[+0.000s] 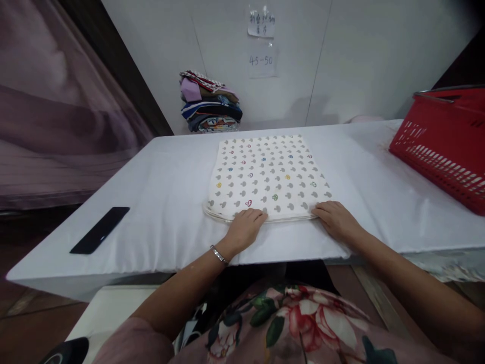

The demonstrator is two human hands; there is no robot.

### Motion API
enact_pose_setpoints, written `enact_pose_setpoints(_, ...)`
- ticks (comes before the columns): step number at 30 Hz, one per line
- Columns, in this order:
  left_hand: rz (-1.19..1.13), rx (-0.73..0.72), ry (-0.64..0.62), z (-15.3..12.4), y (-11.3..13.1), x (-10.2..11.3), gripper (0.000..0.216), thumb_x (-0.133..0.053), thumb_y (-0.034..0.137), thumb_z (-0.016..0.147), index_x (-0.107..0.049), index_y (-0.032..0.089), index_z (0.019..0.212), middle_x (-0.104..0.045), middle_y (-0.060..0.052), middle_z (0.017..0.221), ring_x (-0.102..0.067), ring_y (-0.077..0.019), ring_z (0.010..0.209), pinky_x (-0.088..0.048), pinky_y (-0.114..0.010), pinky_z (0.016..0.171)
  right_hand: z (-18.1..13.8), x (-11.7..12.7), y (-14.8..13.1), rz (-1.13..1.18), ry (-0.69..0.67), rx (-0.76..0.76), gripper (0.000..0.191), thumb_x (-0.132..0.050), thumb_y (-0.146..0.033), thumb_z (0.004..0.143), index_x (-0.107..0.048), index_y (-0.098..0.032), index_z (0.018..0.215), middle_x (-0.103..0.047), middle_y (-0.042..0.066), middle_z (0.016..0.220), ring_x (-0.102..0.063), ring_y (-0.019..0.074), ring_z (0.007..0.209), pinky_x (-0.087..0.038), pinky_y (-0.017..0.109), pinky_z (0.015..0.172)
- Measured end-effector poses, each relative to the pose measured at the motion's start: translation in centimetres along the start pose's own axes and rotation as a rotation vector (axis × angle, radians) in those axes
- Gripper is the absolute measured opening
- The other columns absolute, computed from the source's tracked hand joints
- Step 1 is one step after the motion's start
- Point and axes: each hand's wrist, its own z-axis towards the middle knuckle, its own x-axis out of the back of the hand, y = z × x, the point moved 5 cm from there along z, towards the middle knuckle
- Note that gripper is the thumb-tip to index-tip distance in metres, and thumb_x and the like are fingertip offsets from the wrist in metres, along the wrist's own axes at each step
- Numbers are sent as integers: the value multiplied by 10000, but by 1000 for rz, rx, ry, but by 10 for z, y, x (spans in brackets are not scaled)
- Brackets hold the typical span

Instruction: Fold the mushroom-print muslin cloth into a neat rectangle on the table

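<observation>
A folded white cloth (265, 172) with grey mushroom prints, and a few red, blue, yellow and green ones, lies flat in front of me. Its near edge shows several stacked layers and a rounded left corner. My left hand (247, 228) is at the middle of that near edge, fingers bent and close together over it, thumb out of sight. At the near right corner, my right hand (336, 218) has its fingertips closed on the cloth's edge. A silver bracelet (219, 255) circles my left wrist.
The cloth lies on a white-covered table (159, 202). A black phone-like slab (100, 230) is at the left. Folded clothes (211, 103) are stacked at the back by the wall. A red plastic basket (447, 146) stands at the right. Paper signs (262, 59) hang on the wall.
</observation>
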Motion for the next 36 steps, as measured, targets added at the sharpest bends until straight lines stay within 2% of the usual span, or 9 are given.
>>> enact_pose_setpoints(6,-5,15,5,3,1,-3,171,-451,154,899,-597,187,984,-624,-45,914,-547,-188,857,-418,-323,723,11,-1,-20,-8,97,42,330,-417,-132,858,-616,-189,1114,-624,126,1078,-540,261,976,-395,385,812)
enact_pose_setpoints(15,9,34,76,-9,-4,0,173,-438,225,921,-588,180,995,-631,-22,847,-554,-163,826,-413,-299,709,64,-18,-91,45,184,337,319,-405,-98,857,-621,-173,1079,-640,122,1011,-557,228,886,-418,348,754)
enact_pose_setpoints(22,8,142,157,-57,-47,17,273,-476,97,843,-571,169,1089,-621,-68,1093,-533,-185,1030,-397,-346,900,68,-30,-99,57,212,336,330,-405,-83,851,-618,-156,1092,-638,123,1016,-560,236,890,-433,348,737)
enact_pose_setpoints(25,-63,319,311,-86,-72,32,352,-550,113,774,-558,175,1120,-568,-97,1215,-488,-220,1145,-371,-404,981,67,-33,-96,67,209,320,333,-399,-88,853,-622,-145,1093,-642,122,1008,-567,240,891,-451,359,739)
enact_pose_setpoints(27,-167,547,462,-106,-89,39,374,-582,157,751,-549,178,1123,-551,-109,1231,-493,-233,1153,-410,-405,955,68,-35,-95,77,193,312,334,-402,-94,850,-626,-144,1092,-645,121,1005,-573,241,892,-463,364,745)
enact_pose_setpoints(29,-369,836,549,-122,-106,37,301,-578,225,773,-557,176,1068,-597,-101,1130,-576,-216,1031,-490,-352,821,69,-36,-95,85,179,310,344,-399,-96,846,-628,-155,1097,-646,118,1011,-580,238,892,-472,366,750)
enact_pose_setpoints(32,-830,1176,445,-127,-115,17,196,-554,301,814,-559,156,945,-657,-69,897,-646,-151,693,-483,-242,543,70,-35,-94,101,153,318,378,-386,-90,838,-621,-165,1124,-645,120,1011,-588,234,877,-484,372,755)
enact_pose_setpoints(34,-1080,1245,324,-120,-113,6,202,-570,319,814,-553,145,915,-669,-66,849,-635,-125,576,-438,-206,456,71,-31,-95,145,109,320,388,-389,-106,838,-609,-164,1152,-642,123,1016,-591,237,884,-490,384,768)
enact_pose_setpoints(36,-1205,1258,258,-112,-111,1,221,-593,337,808,-548,142,901,-678,-70,855,-624,-111,525,-415,-190,423,75,-24,-98,227,48,309,377,-417,-160,846,-593,-172,1179,-631,123,1065,-587,242,935,-493,394,801)
